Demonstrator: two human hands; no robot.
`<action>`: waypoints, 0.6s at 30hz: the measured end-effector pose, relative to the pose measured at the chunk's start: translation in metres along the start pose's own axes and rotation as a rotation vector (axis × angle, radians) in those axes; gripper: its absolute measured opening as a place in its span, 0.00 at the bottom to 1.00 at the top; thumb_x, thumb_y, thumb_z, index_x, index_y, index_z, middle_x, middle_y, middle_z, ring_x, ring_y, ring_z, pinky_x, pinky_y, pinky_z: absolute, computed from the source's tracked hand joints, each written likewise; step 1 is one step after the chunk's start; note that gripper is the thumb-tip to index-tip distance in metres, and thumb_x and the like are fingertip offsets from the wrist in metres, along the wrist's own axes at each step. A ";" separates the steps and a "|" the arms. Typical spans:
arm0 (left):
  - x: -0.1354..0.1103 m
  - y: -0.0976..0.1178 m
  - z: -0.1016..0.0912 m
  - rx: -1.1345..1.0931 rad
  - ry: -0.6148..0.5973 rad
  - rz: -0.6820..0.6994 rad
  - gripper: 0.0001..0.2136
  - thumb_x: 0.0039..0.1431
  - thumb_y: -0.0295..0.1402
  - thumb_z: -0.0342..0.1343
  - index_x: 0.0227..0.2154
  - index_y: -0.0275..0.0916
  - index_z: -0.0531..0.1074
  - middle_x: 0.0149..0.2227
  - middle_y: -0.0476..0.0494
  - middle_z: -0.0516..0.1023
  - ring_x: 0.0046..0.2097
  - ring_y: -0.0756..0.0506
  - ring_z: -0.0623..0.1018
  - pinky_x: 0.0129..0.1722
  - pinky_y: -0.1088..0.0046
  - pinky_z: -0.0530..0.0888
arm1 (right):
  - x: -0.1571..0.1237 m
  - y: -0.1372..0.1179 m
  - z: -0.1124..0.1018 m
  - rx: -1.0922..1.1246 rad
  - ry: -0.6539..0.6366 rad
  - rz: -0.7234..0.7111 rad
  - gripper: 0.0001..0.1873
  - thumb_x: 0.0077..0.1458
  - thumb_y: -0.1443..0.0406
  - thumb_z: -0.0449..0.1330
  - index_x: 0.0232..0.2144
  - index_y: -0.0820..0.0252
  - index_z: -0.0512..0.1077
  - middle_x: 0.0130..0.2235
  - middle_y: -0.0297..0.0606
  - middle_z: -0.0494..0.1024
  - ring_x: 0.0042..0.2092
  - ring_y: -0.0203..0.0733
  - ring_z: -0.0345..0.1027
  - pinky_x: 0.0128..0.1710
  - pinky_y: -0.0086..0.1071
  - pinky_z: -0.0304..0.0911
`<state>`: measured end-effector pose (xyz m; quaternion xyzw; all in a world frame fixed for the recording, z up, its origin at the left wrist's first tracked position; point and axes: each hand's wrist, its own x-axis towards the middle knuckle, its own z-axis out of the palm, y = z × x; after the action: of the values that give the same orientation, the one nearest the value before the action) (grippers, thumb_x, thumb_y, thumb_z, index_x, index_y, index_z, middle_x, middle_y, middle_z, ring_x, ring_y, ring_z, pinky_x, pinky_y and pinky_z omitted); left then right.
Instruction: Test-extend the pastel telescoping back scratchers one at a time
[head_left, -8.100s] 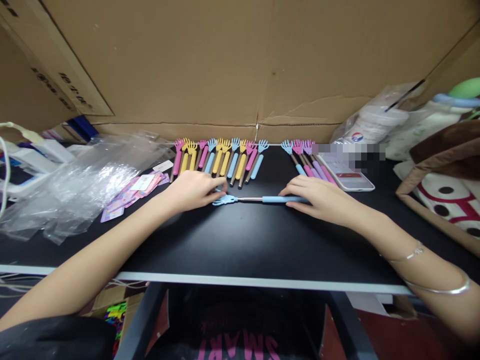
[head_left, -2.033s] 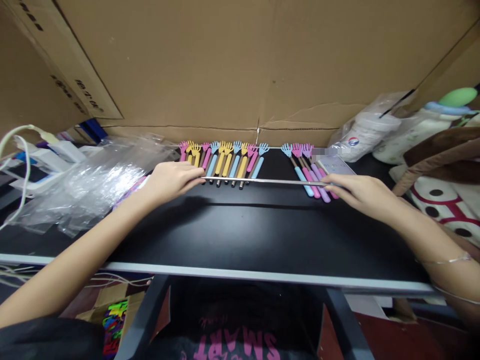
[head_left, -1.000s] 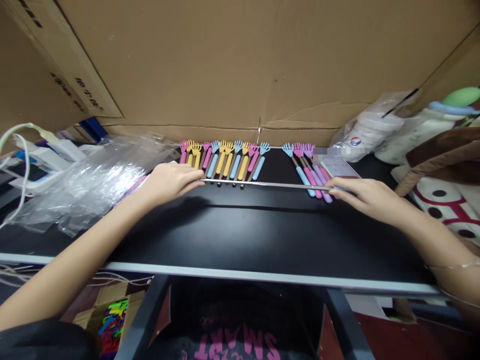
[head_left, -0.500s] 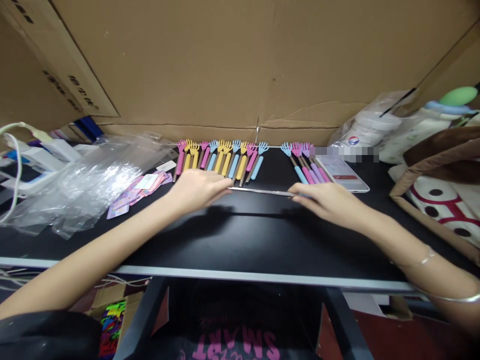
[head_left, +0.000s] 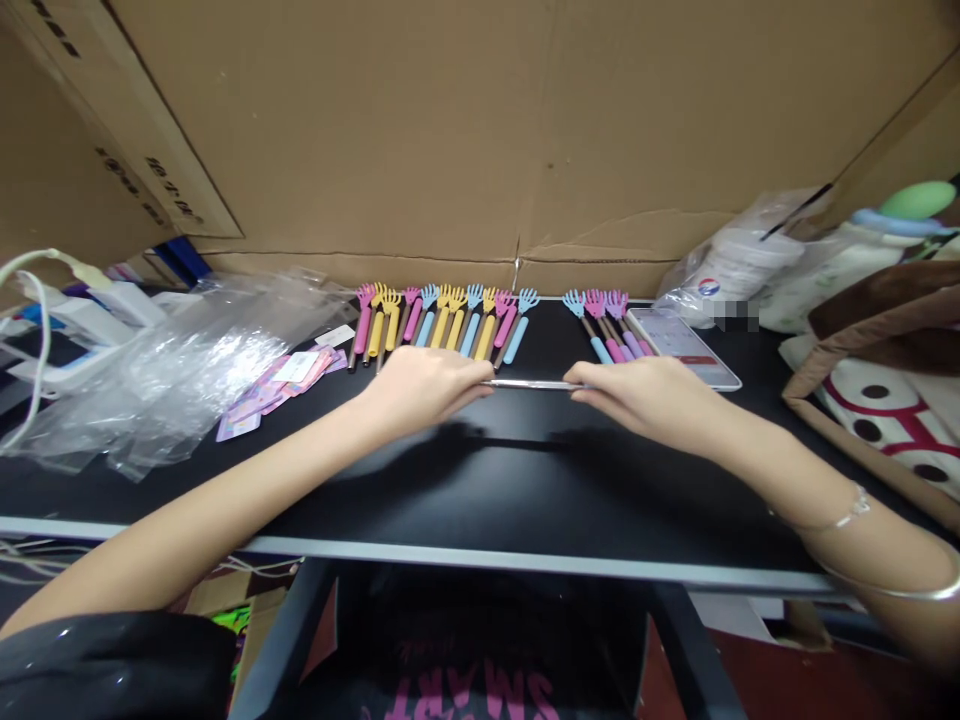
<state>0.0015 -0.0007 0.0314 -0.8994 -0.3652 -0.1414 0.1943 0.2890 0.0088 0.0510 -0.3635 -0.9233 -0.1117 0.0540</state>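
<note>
My left hand (head_left: 424, 388) and my right hand (head_left: 637, 395) each grip one end of a telescopic back scratcher (head_left: 529, 384), held level just above the black table (head_left: 480, 480). Only a short stretch of its thin metal rod shows between the two hands; its claw head and handle are hidden in my fingers. Behind my hands lies a row of several pink, yellow and blue scratchers (head_left: 442, 320) with claw heads pointing away. A smaller group of blue, pink and purple scratchers (head_left: 607, 322) lies to the right of it.
A phone (head_left: 686, 345) lies beside the right group. Crumpled clear plastic bags (head_left: 172, 370) and small pink cards (head_left: 277, 385) sit at the left. Cardboard (head_left: 480, 130) walls off the back. White bags (head_left: 739, 260) and a brown-and-white plush item (head_left: 892, 370) fill the right.
My hands have come together from far apart, and the long extended rod between them has shortened to a small visible stretch. The rows of scratchers have not moved.
</note>
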 end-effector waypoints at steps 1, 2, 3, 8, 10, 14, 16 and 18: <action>-0.003 -0.008 -0.001 0.023 -0.006 -0.018 0.16 0.69 0.41 0.43 0.33 0.40 0.72 0.28 0.47 0.79 0.31 0.47 0.78 0.22 0.75 0.55 | -0.004 0.010 -0.002 0.010 -0.002 0.016 0.19 0.66 0.55 0.42 0.36 0.54 0.69 0.23 0.33 0.75 0.22 0.38 0.65 0.24 0.29 0.48; -0.006 -0.017 -0.001 0.041 -0.021 -0.036 0.17 0.69 0.42 0.42 0.34 0.40 0.72 0.29 0.47 0.79 0.32 0.46 0.78 0.23 0.75 0.56 | -0.008 0.019 -0.003 0.034 -0.015 0.040 0.19 0.66 0.54 0.41 0.36 0.54 0.69 0.23 0.33 0.75 0.22 0.38 0.65 0.25 0.30 0.50; -0.010 -0.026 -0.001 0.056 -0.043 -0.055 0.17 0.69 0.43 0.41 0.35 0.40 0.72 0.30 0.46 0.80 0.33 0.46 0.79 0.23 0.75 0.57 | -0.013 0.029 -0.004 0.073 -0.041 0.055 0.19 0.65 0.54 0.41 0.35 0.54 0.69 0.23 0.34 0.75 0.23 0.39 0.66 0.25 0.30 0.52; -0.032 -0.069 -0.003 0.140 -0.144 -0.089 0.19 0.69 0.43 0.39 0.36 0.41 0.73 0.34 0.45 0.81 0.35 0.45 0.79 0.27 0.74 0.63 | -0.042 0.067 -0.003 0.133 -0.083 0.205 0.19 0.65 0.54 0.42 0.38 0.53 0.70 0.30 0.39 0.78 0.29 0.42 0.70 0.31 0.32 0.58; -0.038 -0.077 -0.005 0.149 -0.146 -0.093 0.19 0.70 0.43 0.38 0.38 0.42 0.73 0.35 0.44 0.81 0.36 0.44 0.79 0.28 0.74 0.64 | -0.050 0.076 -0.002 0.160 -0.095 0.230 0.19 0.65 0.53 0.43 0.39 0.52 0.70 0.33 0.41 0.79 0.31 0.43 0.72 0.32 0.33 0.59; -0.042 -0.079 -0.007 0.154 -0.159 -0.093 0.20 0.69 0.44 0.37 0.40 0.43 0.73 0.35 0.45 0.81 0.36 0.45 0.79 0.28 0.74 0.64 | -0.056 0.080 0.002 0.226 -0.133 0.238 0.19 0.65 0.52 0.43 0.41 0.52 0.70 0.34 0.40 0.79 0.33 0.42 0.72 0.34 0.33 0.60; -0.042 -0.077 -0.006 0.133 -0.180 -0.084 0.19 0.69 0.44 0.38 0.37 0.42 0.73 0.34 0.46 0.81 0.35 0.45 0.79 0.28 0.75 0.64 | -0.054 0.075 0.008 0.208 -0.142 0.236 0.19 0.66 0.53 0.43 0.40 0.53 0.70 0.32 0.39 0.78 0.33 0.42 0.72 0.34 0.33 0.61; -0.042 -0.076 -0.005 0.114 -0.204 -0.072 0.19 0.69 0.44 0.39 0.34 0.42 0.73 0.32 0.47 0.80 0.34 0.46 0.79 0.27 0.75 0.63 | -0.051 0.068 0.015 0.154 -0.133 0.202 0.20 0.66 0.53 0.43 0.39 0.54 0.71 0.31 0.38 0.78 0.31 0.42 0.72 0.32 0.32 0.60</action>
<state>-0.0825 0.0214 0.0376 -0.8829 -0.4225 -0.0353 0.2017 0.3724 0.0269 0.0388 -0.4560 -0.8894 -0.0100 0.0314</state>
